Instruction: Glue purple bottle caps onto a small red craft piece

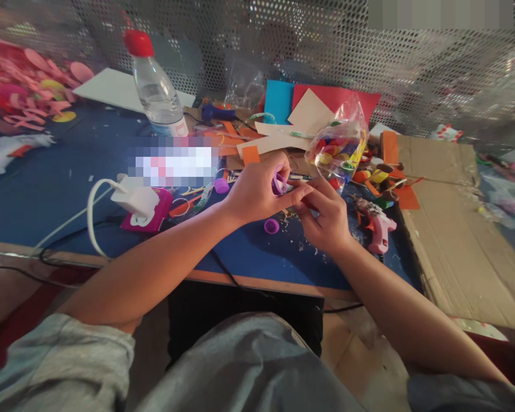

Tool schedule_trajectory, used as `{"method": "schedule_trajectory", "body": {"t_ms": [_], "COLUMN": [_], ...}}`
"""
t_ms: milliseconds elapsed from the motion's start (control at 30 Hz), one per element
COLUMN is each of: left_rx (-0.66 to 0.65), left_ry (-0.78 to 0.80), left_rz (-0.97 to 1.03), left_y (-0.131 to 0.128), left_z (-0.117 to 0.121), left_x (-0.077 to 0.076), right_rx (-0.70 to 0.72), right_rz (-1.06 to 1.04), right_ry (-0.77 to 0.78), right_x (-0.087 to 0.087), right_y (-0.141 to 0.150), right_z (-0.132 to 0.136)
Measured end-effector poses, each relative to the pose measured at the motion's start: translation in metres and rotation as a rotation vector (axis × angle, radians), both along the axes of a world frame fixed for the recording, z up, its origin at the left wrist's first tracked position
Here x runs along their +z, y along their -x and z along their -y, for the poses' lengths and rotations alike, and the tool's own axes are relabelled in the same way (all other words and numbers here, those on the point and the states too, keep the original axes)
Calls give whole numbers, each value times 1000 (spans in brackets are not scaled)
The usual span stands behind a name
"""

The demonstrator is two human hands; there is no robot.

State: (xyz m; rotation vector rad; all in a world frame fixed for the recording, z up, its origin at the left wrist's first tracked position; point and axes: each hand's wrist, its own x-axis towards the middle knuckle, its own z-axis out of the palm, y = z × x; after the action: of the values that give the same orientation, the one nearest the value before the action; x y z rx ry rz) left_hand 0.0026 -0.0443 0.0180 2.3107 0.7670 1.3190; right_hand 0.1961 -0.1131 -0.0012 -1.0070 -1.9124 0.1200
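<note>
My left hand (257,191) is closed around a small purple plastic cup (277,182), whose rim and pale inside show between the fingers. Pinched together, the fingertips of my right hand (328,216) meet my left thumb just right of the cup. Whatever lies in that pinch is too small or too hidden to name. Below the hands, a second purple cup (272,226) rests on the blue table (249,252). Another purple piece (221,185) lies left of my left wrist. White shreds (301,247) are scattered near my right hand.
A pink glue gun (381,232) and cardboard (463,229) are at right. Behind my hands sits a clear bag of colourful pieces (341,146). At left stand a water bottle (158,91) and a white plug (135,200) in a magenta socket block (161,212). A white glue gun (15,150) lies far left.
</note>
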Motion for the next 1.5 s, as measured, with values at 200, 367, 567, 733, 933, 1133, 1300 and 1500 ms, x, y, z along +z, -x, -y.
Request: {"method": "schedule_trajectory", "body": {"t_ms": [200,367,567,733,933,1133,1300,1500], "left_rx": [-2,19,14,-22,-128,-173,-453,-488], "left_ry": [-14,-25,-9,29,84,378,799,816], "left_rz": [25,31,19,60,131,248,156,91], "left_y": [-2,-2,-2,-2,0,1,-4,-8], "left_z": [1,2,1,1,-5,-14,-11,-7], "left_x": [-1,-3,-2,1,4,0,-8,-17], "right_rx": [-4,1,-5,-18,33,-75,2,57], "right_rz": [0,-6,7,-2,-13,-160,-225,-193], "right_ry": [4,8,-4,11,42,144,168,160], "right_x": [0,0,0,0,1,-9,-6,0], "right_y": [0,1,1,0,-5,-13,-8,-2], "right_z": [0,1,1,0,-2,-12,-11,-6]}}
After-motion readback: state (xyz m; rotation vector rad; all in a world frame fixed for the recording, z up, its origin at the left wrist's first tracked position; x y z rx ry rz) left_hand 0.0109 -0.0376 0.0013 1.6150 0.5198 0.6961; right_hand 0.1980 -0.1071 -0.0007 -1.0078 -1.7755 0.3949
